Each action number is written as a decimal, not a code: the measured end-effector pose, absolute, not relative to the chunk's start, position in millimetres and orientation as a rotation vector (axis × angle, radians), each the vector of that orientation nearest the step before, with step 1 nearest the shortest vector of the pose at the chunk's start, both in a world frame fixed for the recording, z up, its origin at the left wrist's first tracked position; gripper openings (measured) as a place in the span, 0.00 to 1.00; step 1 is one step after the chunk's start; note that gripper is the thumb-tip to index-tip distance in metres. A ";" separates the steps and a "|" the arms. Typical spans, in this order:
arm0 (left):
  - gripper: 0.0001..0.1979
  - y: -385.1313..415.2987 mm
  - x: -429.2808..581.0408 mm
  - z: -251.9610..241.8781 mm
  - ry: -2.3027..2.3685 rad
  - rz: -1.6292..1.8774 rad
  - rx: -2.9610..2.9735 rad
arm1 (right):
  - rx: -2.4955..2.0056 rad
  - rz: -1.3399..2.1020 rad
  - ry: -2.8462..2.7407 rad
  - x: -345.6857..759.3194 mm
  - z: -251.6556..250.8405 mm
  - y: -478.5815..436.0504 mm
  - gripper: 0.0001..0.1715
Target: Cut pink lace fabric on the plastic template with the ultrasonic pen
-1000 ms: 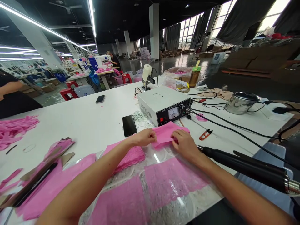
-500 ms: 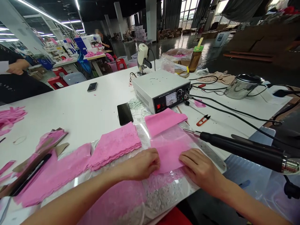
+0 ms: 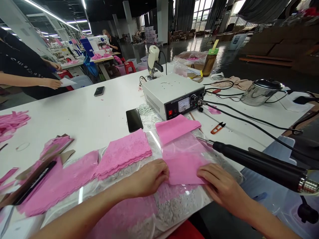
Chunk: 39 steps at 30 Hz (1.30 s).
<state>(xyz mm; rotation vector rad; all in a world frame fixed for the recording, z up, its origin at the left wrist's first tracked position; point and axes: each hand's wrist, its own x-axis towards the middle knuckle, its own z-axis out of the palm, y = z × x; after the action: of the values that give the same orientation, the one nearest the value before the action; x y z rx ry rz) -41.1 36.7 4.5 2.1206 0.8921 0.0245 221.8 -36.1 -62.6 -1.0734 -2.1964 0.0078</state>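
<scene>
A thin pink fabric piece (image 3: 183, 172) lies in front of me, over clear plastic sheeting on the table. My left hand (image 3: 156, 176) is closed, pinching the fabric's left edge between curled fingers and thumb. At the right edge, my right hand (image 3: 220, 184) has its bent fingers together on the cloth; its thumb is partly hidden. Just behind lies a folded pink piece (image 3: 176, 127). A stack of scallop-edged pink fabric (image 3: 126, 151) sits left of my hands. The black handheld tool (image 3: 259, 164), with a metal tip, extends above my right hand.
A grey control box (image 3: 171, 91) with a dial stands behind the fabric. Close by are a phone (image 3: 134, 120), orange thread snips (image 3: 218, 127), cables and a glass pot (image 3: 261, 93). Brown-handled shears (image 3: 32, 179) lie left. Across the table a person (image 3: 27, 69) holds white paper.
My right hand has shifted slightly right along the fabric's edge, while my left stays at the other edge. The person across the table has moved further into view, the paper now over the table's edge.
</scene>
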 end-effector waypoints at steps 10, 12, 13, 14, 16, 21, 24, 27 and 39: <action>0.07 41.6 -34.5 1.5 0.977 0.060 2.053 | -1.096 0.074 -2.121 211.8 -66.1 -37.8 0.10; 0.07 43.7 -35.8 0.7 0.984 0.044 2.027 | -1.086 0.068 -2.091 213.5 -67.4 -36.0 0.10; 0.07 44.5 -36.3 0.2 0.987 0.037 2.016 | -1.085 0.068 -2.075 214.5 -67.6 -35.1 0.11; 0.07 45.1 -36.6 -0.3 0.990 0.030 2.008 | -1.085 0.075 -2.063 215.4 -67.4 -34.3 0.11; 0.07 45.7 -36.2 -0.9 1.000 0.022 2.004 | -1.083 0.104 -2.048 216.7 -66.3 -33.0 0.11; 0.07 45.3 -33.8 1.2 1.005 0.007 2.044 | -1.099 0.142 -2.049 217.2 -63.9 -32.2 0.11; 0.07 45.7 -34.9 4.1 0.991 -0.013 2.075 | -1.106 0.124 -2.063 217.1 -63.4 -33.3 0.09; 0.06 44.8 -37.8 5.8 0.965 -0.047 2.120 | -1.109 0.090 -2.096 216.4 -64.1 -36.3 0.09; 0.08 87.2 0.9 -8.9 1.123 -0.026 2.324 | -1.085 0.086 -2.094 210.6 -70.7 -40.3 0.11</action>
<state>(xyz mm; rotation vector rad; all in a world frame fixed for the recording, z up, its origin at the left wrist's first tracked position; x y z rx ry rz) 0.9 87.2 -8.9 2.3237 1.1232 -0.0261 210.6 -40.3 -70.7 -1.0846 -2.0937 0.0857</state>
